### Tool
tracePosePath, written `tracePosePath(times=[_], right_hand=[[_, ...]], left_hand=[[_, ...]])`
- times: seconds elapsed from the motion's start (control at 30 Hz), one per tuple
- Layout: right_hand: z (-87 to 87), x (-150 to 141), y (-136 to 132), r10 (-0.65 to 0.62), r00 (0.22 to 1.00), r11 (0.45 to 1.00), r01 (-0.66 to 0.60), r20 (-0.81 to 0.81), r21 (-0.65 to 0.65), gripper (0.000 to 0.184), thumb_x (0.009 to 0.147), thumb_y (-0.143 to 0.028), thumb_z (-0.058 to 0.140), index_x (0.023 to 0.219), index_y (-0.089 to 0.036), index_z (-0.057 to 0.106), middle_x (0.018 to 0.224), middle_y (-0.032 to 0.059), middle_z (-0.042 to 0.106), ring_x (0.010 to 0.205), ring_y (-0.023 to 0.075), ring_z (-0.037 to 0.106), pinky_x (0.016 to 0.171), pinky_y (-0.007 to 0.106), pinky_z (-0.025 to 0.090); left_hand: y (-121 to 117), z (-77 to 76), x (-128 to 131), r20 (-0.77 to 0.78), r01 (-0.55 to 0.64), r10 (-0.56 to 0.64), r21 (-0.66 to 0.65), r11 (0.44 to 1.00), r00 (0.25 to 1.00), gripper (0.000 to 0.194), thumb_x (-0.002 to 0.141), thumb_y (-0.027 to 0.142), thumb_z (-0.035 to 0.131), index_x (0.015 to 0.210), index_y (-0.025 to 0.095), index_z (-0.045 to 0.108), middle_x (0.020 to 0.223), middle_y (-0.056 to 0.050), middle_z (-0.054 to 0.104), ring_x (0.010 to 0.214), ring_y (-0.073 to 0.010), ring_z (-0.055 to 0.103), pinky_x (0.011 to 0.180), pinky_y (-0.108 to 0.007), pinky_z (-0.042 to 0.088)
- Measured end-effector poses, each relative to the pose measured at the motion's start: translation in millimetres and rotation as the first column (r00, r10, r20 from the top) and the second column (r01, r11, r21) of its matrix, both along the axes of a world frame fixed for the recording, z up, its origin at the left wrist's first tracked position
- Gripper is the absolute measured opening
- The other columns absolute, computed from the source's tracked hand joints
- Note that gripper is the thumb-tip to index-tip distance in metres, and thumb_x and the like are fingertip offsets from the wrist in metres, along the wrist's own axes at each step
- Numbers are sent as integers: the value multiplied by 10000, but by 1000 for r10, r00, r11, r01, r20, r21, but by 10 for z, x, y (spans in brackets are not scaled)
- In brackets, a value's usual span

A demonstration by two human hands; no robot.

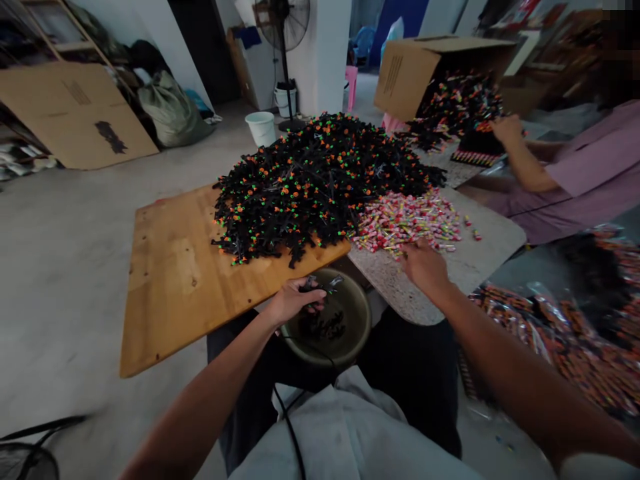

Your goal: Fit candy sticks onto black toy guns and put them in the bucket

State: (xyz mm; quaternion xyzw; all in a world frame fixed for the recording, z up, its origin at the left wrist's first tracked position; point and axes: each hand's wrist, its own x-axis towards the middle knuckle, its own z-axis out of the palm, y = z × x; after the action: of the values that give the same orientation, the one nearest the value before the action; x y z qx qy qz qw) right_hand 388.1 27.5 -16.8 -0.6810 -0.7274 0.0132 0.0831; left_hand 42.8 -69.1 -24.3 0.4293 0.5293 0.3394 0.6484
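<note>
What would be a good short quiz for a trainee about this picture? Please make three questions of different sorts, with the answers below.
1. True or false: the right hand is on the cardboard box.
2. Multiple choice: what is beneath the fingers of the left hand? (a) a floor fan (b) a round basin (c) a pink stool
3. Fill the gap: the big black pile is dotted with orange and ____.

Key:
1. False; it is at the heap of small pink pieces.
2. b
3. green
</note>
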Motion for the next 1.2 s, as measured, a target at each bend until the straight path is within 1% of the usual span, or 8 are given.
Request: tracePosePath(times=[0.1, 0.17, 0.27, 0.37, 0.53, 0.7, 0.97, 1.2], right_hand=[[172, -301, -171, 23, 866, 996, 25, -500, 89, 203, 978, -371, 623, 1042, -203, 718, 1024, 108, 731, 849, 233, 670, 791, 351, 524], [255, -577, -373, 71, 562, 996, -88, -824, 26, 259, 1017, -481, 565, 1030, -234, 641, 821, 34, 714, 610, 171, 594, 621, 308, 494], [286, -947, -675, 22, 166, 966, -259, -986, -22, 305, 1016, -564, 557, 995, -260, 553, 696, -27, 674, 469, 130, 526, 489, 269, 429], [238, -1130, -829, -37, 13, 948, -316, -999, -39, 245, 973, -481, 639, 994, -256, 544, 661, -48, 666, 484, 130, 564, 480, 254, 438], [174, -1154, -819, -62, -20, 935, -351, -998, -51, 146, 931, -361, 647, 981, -229, 608, 669, -34, 685, 504, 127, 577, 499, 258, 451], [170, -1130, -783, -57, -4, 950, -306, -998, -53, 137, 902, -344, 671, 949, -215, 668, 633, -40, 642, 501, 124, 553, 499, 260, 443], [163, -1054, -780, 18, 65, 955, -295, -998, -2, 114, 900, -331, 700, 904, -221, 672, 547, -63, 583, 477, 125, 516, 500, 262, 432], [148, -1050, -770, 11, 41, 955, -298, -999, -2, 138, 899, -352, 706, 871, -224, 664, 536, -61, 570, 465, 131, 521, 475, 261, 418]], left_hand=[[-2, 24, 17, 59, -19, 19, -6, 1000, 998, 666, 610, 576, 965, 1020, 148, 662, 730, -18, 741, 644, -157, 721, 629, -268, 577], [-7, 42, 37, 77, -8, 9, -2, 1000, 997, 668, 621, 571, 962, 1035, 140, 663, 719, -17, 736, 630, -151, 714, 623, -263, 581], [-22, 87, 54, 83, 12, -15, 37, 999, 996, 600, 680, 561, 935, 996, 139, 650, 752, -34, 747, 663, -163, 737, 631, -261, 591], [-46, 140, 39, 91, 33, -40, 83, 996, 995, 540, 733, 538, 909, 982, 137, 647, 833, -53, 761, 722, -177, 766, 637, -252, 600], [-93, 203, 3, 88, 55, -66, 117, 992, 994, 486, 760, 469, 901, 989, 126, 645, 808, -45, 745, 693, -173, 764, 641, -257, 612], [-112, 253, -24, 62, 128, -137, 139, 982, 989, 633, 800, 400, 870, 1333, 152, 636, 913, -40, 765, 615, -123, 722, 537, -203, 546], [-102, 289, -39, -1, 107, -109, 195, 975, 994, 504, 789, 383, 862, 1190, 136, 682, 817, -2, 706, 599, -122, 713, 492, -180, 511], [-86, 274, -33, -44, 111, -104, 233, 966, 994, 471, 807, 375, 853, 1175, 128, 697, 771, -4, 708, 573, -109, 688, 505, -178, 510]])
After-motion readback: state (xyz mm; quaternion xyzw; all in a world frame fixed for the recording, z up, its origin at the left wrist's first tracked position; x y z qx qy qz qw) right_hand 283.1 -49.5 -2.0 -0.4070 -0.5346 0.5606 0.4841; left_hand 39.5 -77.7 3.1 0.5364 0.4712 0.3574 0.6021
